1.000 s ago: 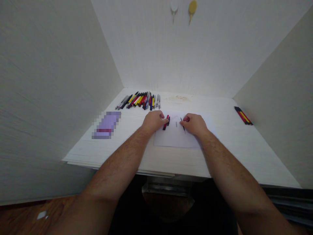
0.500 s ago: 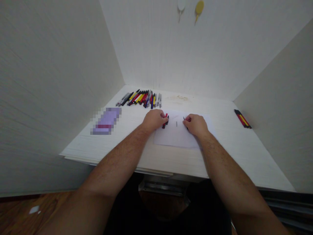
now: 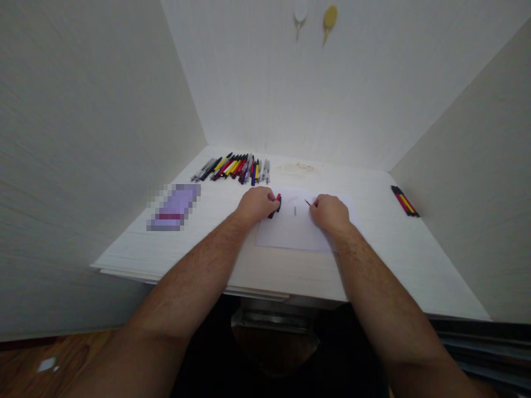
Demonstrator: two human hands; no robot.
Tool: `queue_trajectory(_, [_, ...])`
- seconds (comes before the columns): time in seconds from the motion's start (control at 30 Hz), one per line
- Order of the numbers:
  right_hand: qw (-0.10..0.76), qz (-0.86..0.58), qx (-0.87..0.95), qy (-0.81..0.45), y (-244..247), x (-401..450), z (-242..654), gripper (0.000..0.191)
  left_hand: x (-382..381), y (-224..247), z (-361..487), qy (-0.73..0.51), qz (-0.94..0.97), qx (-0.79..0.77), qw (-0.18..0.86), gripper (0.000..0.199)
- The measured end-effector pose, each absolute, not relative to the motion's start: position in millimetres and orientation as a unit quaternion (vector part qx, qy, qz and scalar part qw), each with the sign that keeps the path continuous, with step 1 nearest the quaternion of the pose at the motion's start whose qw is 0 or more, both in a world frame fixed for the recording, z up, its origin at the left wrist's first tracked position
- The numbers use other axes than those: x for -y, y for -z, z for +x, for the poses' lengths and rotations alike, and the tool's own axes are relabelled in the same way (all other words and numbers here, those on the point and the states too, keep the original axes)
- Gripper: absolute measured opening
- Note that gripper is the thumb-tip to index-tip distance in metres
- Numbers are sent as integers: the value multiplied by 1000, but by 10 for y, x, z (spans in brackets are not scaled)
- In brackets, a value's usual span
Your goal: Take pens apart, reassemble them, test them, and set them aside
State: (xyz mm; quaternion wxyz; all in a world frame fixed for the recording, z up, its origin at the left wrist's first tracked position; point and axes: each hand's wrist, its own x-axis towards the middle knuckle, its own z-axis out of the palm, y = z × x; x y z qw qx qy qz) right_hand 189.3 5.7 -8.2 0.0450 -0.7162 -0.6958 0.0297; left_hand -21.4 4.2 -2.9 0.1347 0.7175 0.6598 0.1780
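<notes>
My left hand (image 3: 258, 203) is closed over the left part of a white sheet of paper (image 3: 298, 237). Its fingers pinch red and black pen parts (image 3: 274, 208), partly covered by the fingertips. Over the right part of the sheet, my right hand (image 3: 332, 210) is closed on a thin dark rod (image 3: 307, 202), which looks like a pen refill; its tip points up and left. Between the hands a small grey piece (image 3: 295, 210) lies on the paper, too small to make out.
Several pens (image 3: 232, 167) in mixed colours lie in a row at the back left. More red, black and yellow pens (image 3: 405, 202) rest by the right wall. A blurred purple item (image 3: 176, 205) is at the left. Walls enclose three sides of the white table (image 3: 381, 260).
The whole view has shifted slightly. The thin rod in my right hand now lies more slanted, its tip further left of the fingers. My left hand still grips the red and black parts.
</notes>
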Motion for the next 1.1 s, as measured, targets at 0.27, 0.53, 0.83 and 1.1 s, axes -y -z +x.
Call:
queue_trajectory(0.27, [22, -704, 709, -29, 112, -87, 1882, 28, -32, 40, -209, -173, 713, -664, 144, 33])
queue_trajectory(0.53, [67, -704, 707, -27, 161, -86, 1883, 25, -41, 57, -208, -173, 722, -656, 136, 23])
queue_trajectory(0.83, [291, -686, 662, -85, 132, -65, 1875, 23, -64, 115, -216, -173, 726, -654, 121, 28])
queue_trajectory(1.1, [509, -567, 526, -378, 171, -168, 1934, 33, -57, 120, -228, -155, 732, -655, 106, 24])
